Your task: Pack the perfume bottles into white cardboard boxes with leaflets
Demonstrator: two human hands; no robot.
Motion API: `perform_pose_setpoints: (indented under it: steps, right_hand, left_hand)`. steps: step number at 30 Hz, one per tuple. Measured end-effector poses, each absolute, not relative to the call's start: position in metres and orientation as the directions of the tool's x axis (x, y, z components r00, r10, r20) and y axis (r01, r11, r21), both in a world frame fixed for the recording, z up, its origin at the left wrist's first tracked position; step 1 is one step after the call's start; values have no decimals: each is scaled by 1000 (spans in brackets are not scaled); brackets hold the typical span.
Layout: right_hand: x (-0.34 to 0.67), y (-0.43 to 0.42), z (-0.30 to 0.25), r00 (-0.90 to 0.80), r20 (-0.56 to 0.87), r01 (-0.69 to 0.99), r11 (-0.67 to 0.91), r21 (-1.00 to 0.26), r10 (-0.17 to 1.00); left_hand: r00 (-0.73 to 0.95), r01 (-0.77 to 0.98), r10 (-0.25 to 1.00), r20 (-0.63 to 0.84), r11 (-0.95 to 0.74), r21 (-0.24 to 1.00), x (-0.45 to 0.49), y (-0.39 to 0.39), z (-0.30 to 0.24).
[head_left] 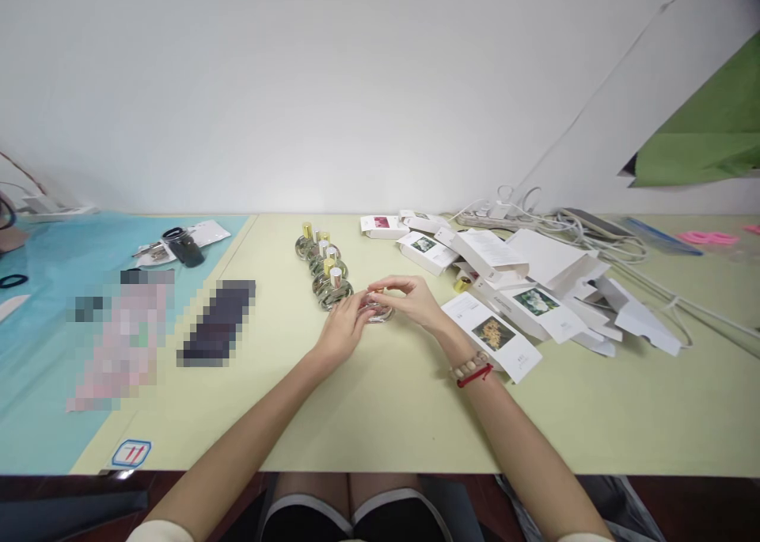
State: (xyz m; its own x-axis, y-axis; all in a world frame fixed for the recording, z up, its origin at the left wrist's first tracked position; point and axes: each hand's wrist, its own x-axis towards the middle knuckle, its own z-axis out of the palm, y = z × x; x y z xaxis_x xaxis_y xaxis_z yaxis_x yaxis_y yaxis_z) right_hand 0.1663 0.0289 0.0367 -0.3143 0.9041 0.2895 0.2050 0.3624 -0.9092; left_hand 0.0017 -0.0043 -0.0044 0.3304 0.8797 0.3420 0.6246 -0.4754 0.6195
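Both hands meet over a small round glass perfume bottle (378,311) on the pale green table (380,415). My left hand (343,327) cups the bottle's left side with bent fingers. From above and the right, my right hand (409,298) pinches at the bottle's top, a beaded bracelet and a red string on its wrist. A row of several similar glass bottles with gold and silver caps (324,265) stands just behind my left hand.
A heap of white flattened cartons with flower pictures (522,289) lies to the right, with a loose gold cap (461,284) among them. Cables and a power strip (534,217) run along the back. At the left a blue sheet (53,344) carries small items.
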Motion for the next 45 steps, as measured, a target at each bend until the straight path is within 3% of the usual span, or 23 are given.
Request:
perform_pose_setpoints:
  steps: [10, 14, 34, 36, 38, 40, 43, 45]
  right_hand:
    - [172, 31, 36, -381, 264, 104, 325, -940, 886]
    - [175, 34, 34, -336, 247, 69, 285, -956, 909]
    - [183, 36, 39, -362, 194, 119, 252, -960, 912]
    - [190, 38, 42, -287, 232, 114, 274, -955, 929]
    - [200, 41, 43, -103, 320, 190, 335, -923, 942]
    - [213, 43, 44, 69, 422, 436, 353, -828, 904]
    - [228, 45, 40, 151, 500, 829, 166, -534, 853]
    - [232, 45, 34, 166, 456, 934, 9, -358, 874]
  left_hand:
    - [333, 623, 883, 330, -469, 626, 2, -6, -2]
    - [319, 630, 884, 341, -467, 620, 2, -6, -2]
    - [329, 628, 882, 337, -471, 619, 1, -6, -1]
    - [318, 626, 888, 333, -460, 630, 1, -6, -1]
    - [316, 616, 891, 327, -455, 643, 2, -6, -1]
    - [323, 604, 891, 320, -454, 655, 2, -7, -1]
    - [325, 602, 892, 312, -450, 659, 2, -7, 0]
    - [322, 606, 893, 314, -449, 657, 2, -7, 0]
